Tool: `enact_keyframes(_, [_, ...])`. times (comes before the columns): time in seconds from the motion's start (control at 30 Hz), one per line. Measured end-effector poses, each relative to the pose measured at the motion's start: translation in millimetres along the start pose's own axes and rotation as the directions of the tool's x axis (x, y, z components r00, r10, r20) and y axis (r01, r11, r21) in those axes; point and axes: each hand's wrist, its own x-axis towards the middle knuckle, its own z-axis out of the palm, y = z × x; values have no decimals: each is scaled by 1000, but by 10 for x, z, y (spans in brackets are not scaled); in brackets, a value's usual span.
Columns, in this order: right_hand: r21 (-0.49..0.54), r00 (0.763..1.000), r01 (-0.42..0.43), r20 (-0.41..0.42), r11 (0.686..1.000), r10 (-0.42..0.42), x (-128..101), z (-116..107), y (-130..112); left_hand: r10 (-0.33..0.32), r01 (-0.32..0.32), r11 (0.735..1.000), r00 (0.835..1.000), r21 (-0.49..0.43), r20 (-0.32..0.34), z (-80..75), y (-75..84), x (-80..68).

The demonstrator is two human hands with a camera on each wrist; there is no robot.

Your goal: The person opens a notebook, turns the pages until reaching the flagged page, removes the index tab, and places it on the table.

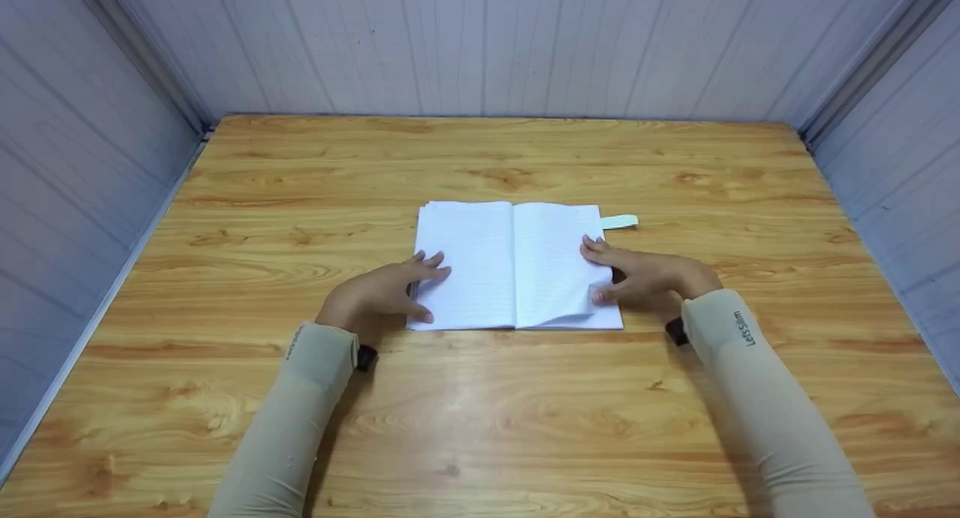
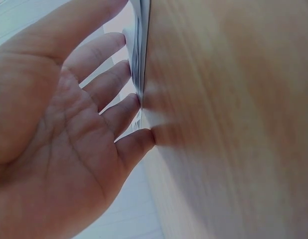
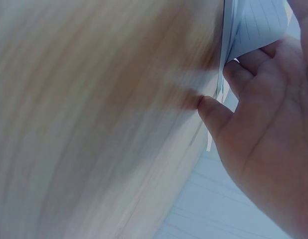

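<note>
An open notebook point(image 1: 480, 267) with lined white pages lies flat near the middle of the wooden table. My left hand point(image 1: 382, 287) rests at the left page's outer edge, fingers spread over the paper and thumb by the lower corner. The little finger touches the tabletop beside the stack of pages in the left wrist view. At the right page's outer edge is my right hand point(image 1: 649, 273), its fingers on the paper and its thumb at the lower corner. That corner of the top page point(image 3: 258, 27) curls up, away from the sheets below.
A pale strap or tab point(image 1: 619, 222) sticks out from the notebook's upper right side. The wooden table point(image 1: 480, 413) stretches around it, bounded by white panel walls point(image 1: 480, 46) at the back and both sides. Both forearms wear beige sleeves point(image 1: 757, 383).
</note>
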Motion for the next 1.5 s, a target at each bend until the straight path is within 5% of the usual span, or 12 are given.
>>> enact_keyframes(0.7, [1, 1000, 12, 1, 1000, -12, 13, -2, -5, 0, 0, 999, 1000, 50, -11, -2, 73, -9])
enact_keyframes(0.93, [-3, 1000, 8, 1, 1000, -8, 14, 2, 1, 44, -33, 990, 996, 136, -80, -8, 156, 23])
enact_keyframes(1.07, [-1, 1000, 15, 1, 1000, -15, 21, 1, 1, 119, -83, 974, 980, 210, -161, 2, 221, 66])
enact_keyframes(1.3, [2, 1000, -2, 8, 1000, 2, 25, -4, -3, 171, -120, 975, 942, 187, -289, 69, 371, 150])
enact_keyframes(1.5, [9, 1000, -4, 5, 1000, 4, 15, -2, 6, 241, -178, 965, 892, 193, -382, 170, 546, 239])
